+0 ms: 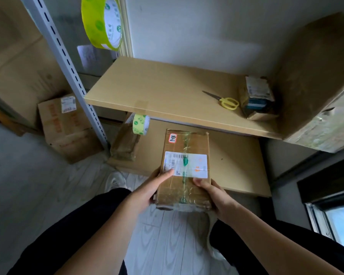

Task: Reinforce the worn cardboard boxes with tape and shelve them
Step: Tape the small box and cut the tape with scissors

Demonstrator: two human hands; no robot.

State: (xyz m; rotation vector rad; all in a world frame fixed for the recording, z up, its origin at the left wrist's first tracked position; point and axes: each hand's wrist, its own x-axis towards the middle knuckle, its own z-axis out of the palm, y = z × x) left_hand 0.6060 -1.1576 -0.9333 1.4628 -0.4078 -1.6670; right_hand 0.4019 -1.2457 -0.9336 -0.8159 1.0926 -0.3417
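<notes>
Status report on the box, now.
Left hand and right hand grip the taped box at its near end. Box over lower shelf, not set down. Nothing in the way ahead; tape roll off left.

Scissors [224, 100] lie on the upper shelf [157, 92]; below it, a tape roll [141, 124] left of the held box [184, 171].

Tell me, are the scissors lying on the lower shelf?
No, the scissors lie on the upper shelf, beside a small box, while the lower shelf holds none.

Yellow-handled scissors [224, 100] on shelf board [157, 92]
</notes>
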